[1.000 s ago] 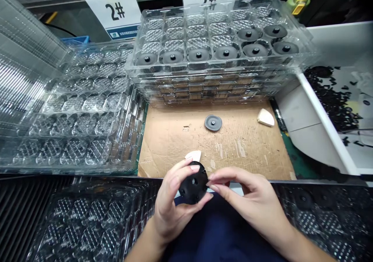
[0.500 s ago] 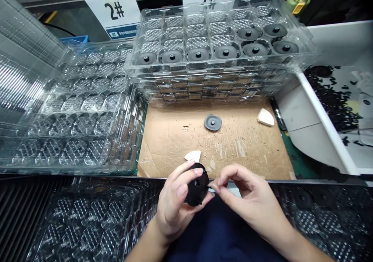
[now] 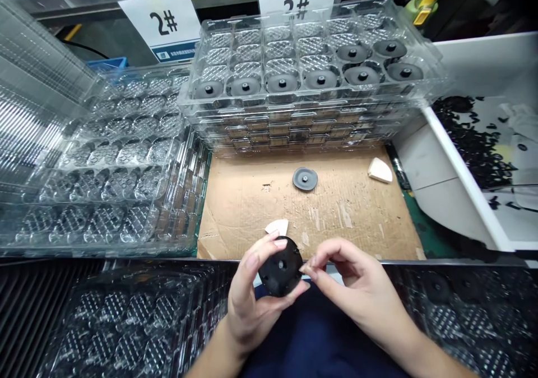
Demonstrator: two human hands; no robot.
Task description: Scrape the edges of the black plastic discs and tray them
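Head view: left hand [image 3: 252, 294] cups a black moulded disc [image 3: 281, 267] just above the cardboard sheet's [image 3: 252, 215] near edge.
Right hand [image 3: 361, 280] pinches thumb and forefinger at its rim; it looks stiff and light, best held by the edge, as does the grey disc [image 3: 305, 179] beyond.

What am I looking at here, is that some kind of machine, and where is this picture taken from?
There's no machine here. These are a person's two bare hands, seen from a camera worn on their head, looking forward and down. The left hand holds a black disc, and the right hand is up at its edge. Just beyond the hands is a sheet of cardboard with a grey disc and two white wedges on it. Behind that is a stack of clear trays, with grey discs sitting in some pockets of the top tray.
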